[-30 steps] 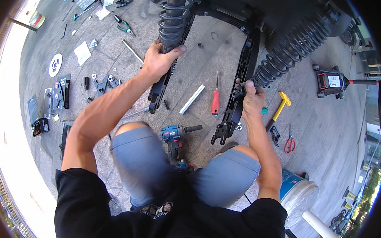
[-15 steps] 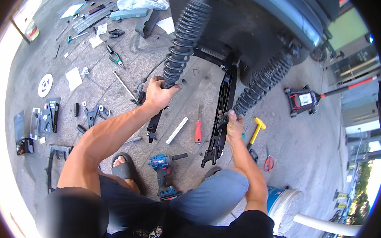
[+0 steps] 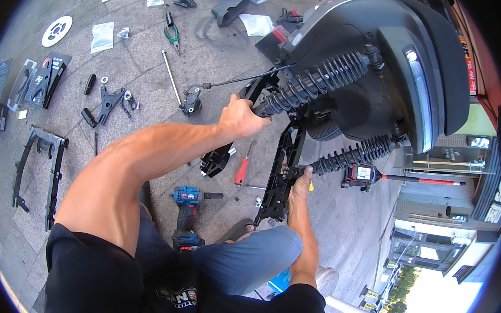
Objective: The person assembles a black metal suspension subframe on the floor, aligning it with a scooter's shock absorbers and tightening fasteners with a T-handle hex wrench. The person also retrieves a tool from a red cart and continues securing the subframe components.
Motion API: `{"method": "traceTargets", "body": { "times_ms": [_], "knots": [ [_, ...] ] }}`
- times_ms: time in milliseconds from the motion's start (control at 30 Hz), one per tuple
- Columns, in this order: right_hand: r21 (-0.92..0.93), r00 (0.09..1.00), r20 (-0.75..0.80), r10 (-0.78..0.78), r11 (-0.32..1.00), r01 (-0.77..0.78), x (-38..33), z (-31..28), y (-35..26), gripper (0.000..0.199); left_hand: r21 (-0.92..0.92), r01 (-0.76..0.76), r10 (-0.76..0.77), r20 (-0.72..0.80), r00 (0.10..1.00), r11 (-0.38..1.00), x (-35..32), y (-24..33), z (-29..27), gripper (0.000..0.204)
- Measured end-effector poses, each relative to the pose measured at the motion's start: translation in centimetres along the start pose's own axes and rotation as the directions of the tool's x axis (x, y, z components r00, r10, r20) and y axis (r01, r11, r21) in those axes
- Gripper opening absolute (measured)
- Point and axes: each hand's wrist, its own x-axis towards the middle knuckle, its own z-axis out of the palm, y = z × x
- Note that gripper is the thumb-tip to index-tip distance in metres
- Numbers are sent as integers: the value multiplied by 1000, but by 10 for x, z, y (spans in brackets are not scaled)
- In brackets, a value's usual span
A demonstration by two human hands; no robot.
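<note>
Both hands brace the rear suspension of a black scooter body on paving.

The left hand (image 3: 241, 118) is clenched round the lower end of the upper black coil-spring shock (image 3: 315, 82), steadying it against the black plastic frame arm (image 3: 281, 174); the right hand (image 3: 302, 181) grasps the second coil-spring shock (image 3: 351, 156) where it meets that arm. A blue cordless drill (image 3: 186, 209) and red-handled screwdriver (image 3: 242, 169) lie near the knees, within reach.

We see two black coil-spring shock absorbers, upper (image 3: 315, 83) and lower (image 3: 353, 155), slanting between the black vehicle body (image 3: 382, 62) and two black swingarm brackets (image 3: 280, 177).
</note>
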Motion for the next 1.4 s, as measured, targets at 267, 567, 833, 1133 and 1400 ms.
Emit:
{"method": "traceTargets", "body": {
  "times_ms": [267,567,833,1133,1400],
  "knots": [
    [-169,970,-180,-163,977,133,-6,13,2,52,5,-112,112,-42,993,994,4,-8,3,54],
    [-138,968,-163,-189,976,168,-13,22,-1,54,53,-134,136,-37,990,990,5,-11,3,60],
    [-129,971,-129,-199,975,183,-8,16,1,50,109,-113,118,-46,992,988,9,-11,6,69],
    [-62,978,-111,-179,983,173,-11,23,-2,46,95,-108,111,-25,994,990,8,-10,6,69],
    [-91,983,-100,-155,985,146,-13,20,-2,42,73,-131,135,-50,990,989,8,-15,10,66]
  ]
}}
